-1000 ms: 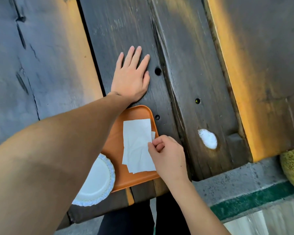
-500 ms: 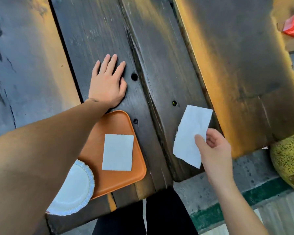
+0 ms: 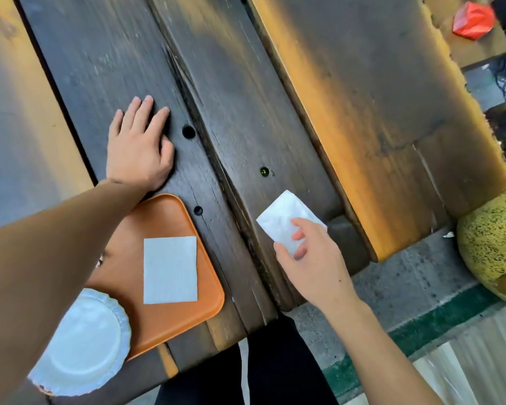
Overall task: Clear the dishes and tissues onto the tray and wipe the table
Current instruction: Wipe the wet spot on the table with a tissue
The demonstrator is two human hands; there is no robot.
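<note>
An orange tray (image 3: 170, 320) lies at the near edge of the dark wooden table (image 3: 245, 97). A folded white tissue (image 3: 170, 269) rests flat on the tray. A white paper plate (image 3: 85, 343) sits on the tray's near left part, partly under my left forearm. My left hand (image 3: 137, 150) lies flat, palm down, on the wood just beyond the tray. My right hand (image 3: 310, 258) presses a second white tissue (image 3: 283, 220) onto the table to the right of the tray, fingers on its near part.
Gaps and several round holes (image 3: 188, 132) run through the planks. A yellow speckled rounded object (image 3: 497, 241) stands at the right, beyond the table's edge. A red object (image 3: 473, 20) lies far right. Concrete floor with a green stripe (image 3: 421, 331) runs below.
My right hand lifted one tissue off the tray, carried it right, and now has it down on the table. The left hand stayed flat on the wood.
</note>
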